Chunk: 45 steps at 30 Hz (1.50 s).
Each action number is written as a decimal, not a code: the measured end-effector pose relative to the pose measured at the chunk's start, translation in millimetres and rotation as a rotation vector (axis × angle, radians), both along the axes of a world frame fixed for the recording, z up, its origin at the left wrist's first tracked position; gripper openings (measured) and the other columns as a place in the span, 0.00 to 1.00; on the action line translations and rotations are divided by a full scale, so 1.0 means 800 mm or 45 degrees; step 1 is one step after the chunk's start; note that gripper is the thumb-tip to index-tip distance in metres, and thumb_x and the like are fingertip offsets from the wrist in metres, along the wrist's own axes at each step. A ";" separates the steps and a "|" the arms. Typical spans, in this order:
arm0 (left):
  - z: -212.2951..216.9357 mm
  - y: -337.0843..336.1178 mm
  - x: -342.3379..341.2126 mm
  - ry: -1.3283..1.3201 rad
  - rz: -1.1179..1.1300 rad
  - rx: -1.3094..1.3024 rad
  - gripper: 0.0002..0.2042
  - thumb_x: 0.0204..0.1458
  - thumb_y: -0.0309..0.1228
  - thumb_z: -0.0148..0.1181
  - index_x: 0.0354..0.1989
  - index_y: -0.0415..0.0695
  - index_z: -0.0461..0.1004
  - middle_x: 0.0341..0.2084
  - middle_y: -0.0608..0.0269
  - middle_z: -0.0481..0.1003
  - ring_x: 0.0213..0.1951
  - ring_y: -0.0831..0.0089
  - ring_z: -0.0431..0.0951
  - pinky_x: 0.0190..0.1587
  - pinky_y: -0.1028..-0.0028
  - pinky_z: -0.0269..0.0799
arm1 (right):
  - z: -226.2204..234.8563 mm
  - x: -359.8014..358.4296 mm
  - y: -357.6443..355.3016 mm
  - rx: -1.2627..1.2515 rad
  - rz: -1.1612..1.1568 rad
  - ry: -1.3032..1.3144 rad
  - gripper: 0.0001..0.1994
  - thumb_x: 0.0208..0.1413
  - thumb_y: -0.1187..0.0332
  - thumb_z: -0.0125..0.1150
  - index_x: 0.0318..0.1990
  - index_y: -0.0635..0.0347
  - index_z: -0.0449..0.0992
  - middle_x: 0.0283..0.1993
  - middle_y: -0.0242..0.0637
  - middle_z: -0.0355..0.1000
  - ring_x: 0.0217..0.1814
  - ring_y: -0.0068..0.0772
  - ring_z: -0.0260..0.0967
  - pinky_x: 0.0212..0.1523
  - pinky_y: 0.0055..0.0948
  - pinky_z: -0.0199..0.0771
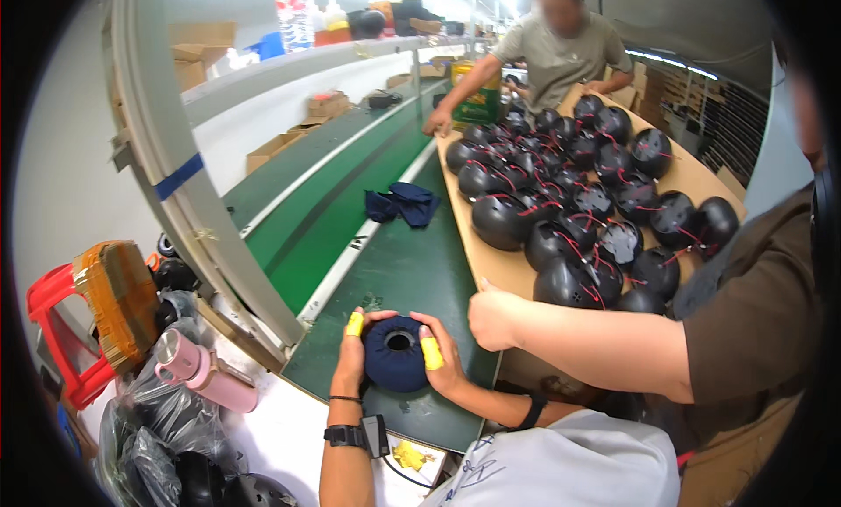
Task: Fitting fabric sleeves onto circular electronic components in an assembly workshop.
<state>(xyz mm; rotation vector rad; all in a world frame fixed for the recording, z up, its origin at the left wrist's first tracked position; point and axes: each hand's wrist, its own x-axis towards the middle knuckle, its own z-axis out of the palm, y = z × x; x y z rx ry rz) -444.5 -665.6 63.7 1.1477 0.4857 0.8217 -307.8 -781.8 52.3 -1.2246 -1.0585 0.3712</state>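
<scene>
Between my two hands is a round, navy cloth-covered ball, resting on or just above the dark green worktop. Its fabric gathers around a dark round opening at the top. My left hand grips its left side, and my right hand grips the right side, fingers curled round it. Yellow tape wraps a digit on each hand. Farther up the worktop lies a crumpled navy cloth. A co-worker's closed hand is just right of my right hand.
A tan board at right carries many black domed shells with red wires. Another person stands at its far end. Left are a green conveyor belt, an upright post, a pink bottle and a red stool.
</scene>
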 end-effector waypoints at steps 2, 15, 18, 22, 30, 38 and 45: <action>0.002 -0.002 0.002 0.027 0.050 -0.016 0.34 0.74 0.52 0.31 0.51 0.34 0.81 0.46 0.52 0.82 0.50 0.65 0.81 0.60 0.68 0.75 | -0.001 0.004 -0.003 -0.005 0.042 -0.052 0.18 0.75 0.61 0.48 0.61 0.65 0.72 0.60 0.52 0.73 0.65 0.50 0.71 0.66 0.38 0.67; 0.008 -0.006 0.008 0.009 0.007 -0.027 0.35 0.74 0.54 0.32 0.50 0.34 0.79 0.50 0.50 0.81 0.52 0.63 0.81 0.62 0.64 0.75 | 0.048 0.092 -0.112 -0.496 0.677 -0.640 0.17 0.72 0.57 0.57 0.37 0.63 0.72 0.32 0.35 0.75 0.33 0.24 0.69 0.40 0.28 0.72; 0.009 -0.009 0.007 0.068 0.076 -0.013 0.35 0.74 0.53 0.30 0.51 0.34 0.80 0.49 0.51 0.81 0.52 0.64 0.81 0.62 0.66 0.74 | 0.034 0.125 -0.183 -1.025 0.907 -0.524 0.12 0.69 0.62 0.63 0.36 0.60 0.76 0.30 0.28 0.74 0.31 0.18 0.68 0.36 0.25 0.70; 0.010 -0.012 0.008 -0.001 0.018 -0.032 0.35 0.74 0.53 0.31 0.51 0.34 0.79 0.49 0.50 0.81 0.52 0.64 0.81 0.62 0.65 0.74 | -0.011 0.164 -0.223 -0.799 0.648 0.125 0.10 0.69 0.64 0.64 0.41 0.64 0.79 0.34 0.30 0.77 0.35 0.20 0.73 0.40 0.24 0.73; 0.016 -0.016 0.007 0.066 0.071 0.007 0.34 0.74 0.52 0.31 0.49 0.34 0.80 0.48 0.50 0.81 0.52 0.62 0.81 0.62 0.64 0.75 | -0.070 0.188 -0.238 -0.291 -0.883 -1.007 0.09 0.62 0.73 0.64 0.47 0.67 0.79 0.42 0.46 0.79 0.44 0.48 0.77 0.49 0.43 0.75; 0.013 -0.018 0.008 0.022 0.082 -0.055 0.34 0.74 0.53 0.33 0.48 0.34 0.80 0.47 0.50 0.82 0.51 0.63 0.82 0.61 0.64 0.76 | 0.012 0.246 -0.205 -0.079 -1.555 -0.385 0.29 0.68 0.58 0.62 0.70 0.62 0.66 0.68 0.48 0.67 0.65 0.51 0.69 0.66 0.45 0.69; 0.019 -0.018 0.011 0.094 0.120 -0.045 0.35 0.75 0.51 0.31 0.47 0.31 0.81 0.44 0.49 0.83 0.46 0.63 0.83 0.58 0.66 0.78 | 0.014 0.193 -0.085 -0.186 -0.028 -2.485 0.14 0.66 0.62 0.54 0.52 0.55 0.80 0.58 0.36 0.74 0.59 0.39 0.73 0.58 0.41 0.74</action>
